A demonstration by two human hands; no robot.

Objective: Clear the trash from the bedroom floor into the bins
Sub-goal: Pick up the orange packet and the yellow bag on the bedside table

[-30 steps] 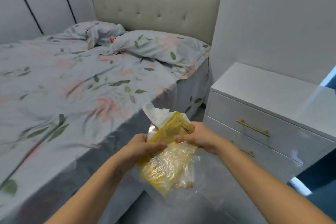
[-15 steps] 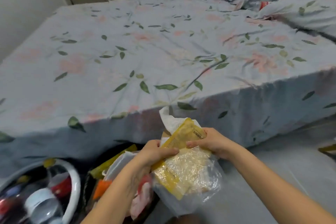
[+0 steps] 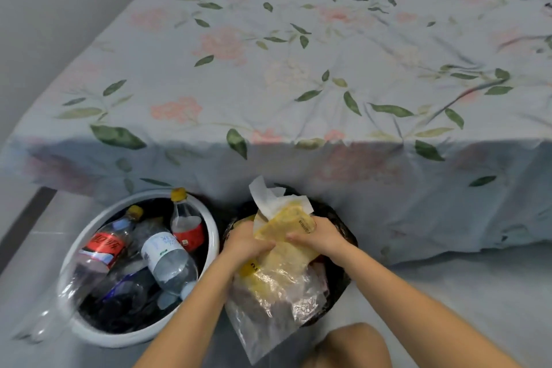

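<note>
A bundle of trash (image 3: 280, 266), made of yellow and clear plastic wrappers with a white tissue sticking out on top, is held by both hands. My left hand (image 3: 245, 243) grips its left side and my right hand (image 3: 319, 236) grips its right side. The bundle hangs directly over a dark bin (image 3: 343, 275) with a black liner, which stands at the foot of the bed. Left of it stands a white bin (image 3: 213, 236) filled with several plastic bottles.
The bed with a floral sheet (image 3: 298, 69) fills the view behind the bins, its sheet hanging to the floor. A grey wall (image 3: 44, 9) rises at the left. My knee (image 3: 349, 346) shows at the bottom. Grey floor (image 3: 463, 293) lies to the right.
The view has swung left from the nightstand and headboard down to the two bins. Both hands have kept their grip on the bundle, which now hangs over the dark bin.
</note>
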